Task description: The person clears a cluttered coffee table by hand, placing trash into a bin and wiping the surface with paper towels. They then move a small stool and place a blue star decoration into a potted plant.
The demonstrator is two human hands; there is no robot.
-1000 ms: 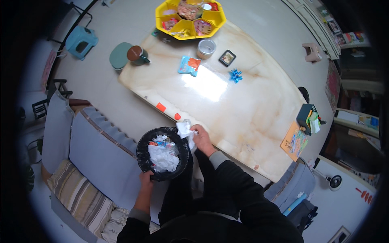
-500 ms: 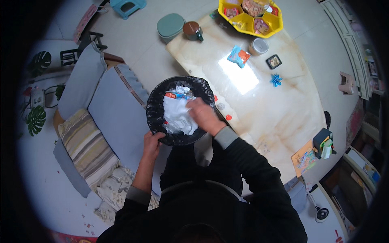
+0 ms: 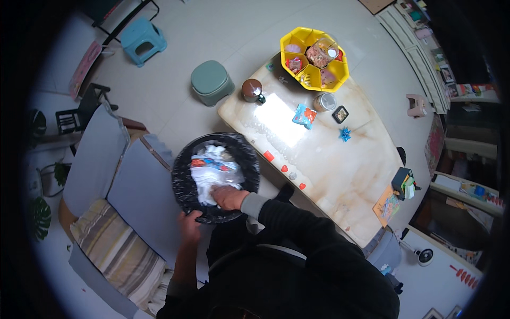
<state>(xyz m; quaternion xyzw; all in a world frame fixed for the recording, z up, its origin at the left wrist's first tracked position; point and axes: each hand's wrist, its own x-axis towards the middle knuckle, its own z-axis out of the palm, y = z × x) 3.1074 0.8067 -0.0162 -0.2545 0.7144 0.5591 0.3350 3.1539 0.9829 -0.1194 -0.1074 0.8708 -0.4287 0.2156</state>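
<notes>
A round black trash bin [image 3: 180, 167], lined with a black bag, is tilted toward me between the sofa and the table. Crumpled white paper [image 3: 204, 183] fills its middle, with a blue and red wrapper [image 3: 212, 164] lying across it. On the near left rim, my left hand [image 3: 190, 226] is closed around the edge and bag. My right hand [image 3: 227, 197] reaches inside over the near right rim and touches the white paper. Its fingers point down and are partly hidden and blurred, so their grip does not show.
The marble-patterned table [image 3: 329, 175] carries a yellow snack tray [image 3: 340, 80], a lidded cup [image 3: 252, 89], a blue snack bag [image 3: 304, 116], a jar [image 3: 324, 101] and a tissue box [image 3: 399, 181]. A grey-blue sofa [image 3: 141, 186] stands left. Beyond are a green stool [image 3: 211, 81] and a blue stool [image 3: 142, 40].
The view has shifted, so the table and bin sit lower in it. My right hand has gone from above the paper's right side down to its near part. My left hand stays on the rim.
</notes>
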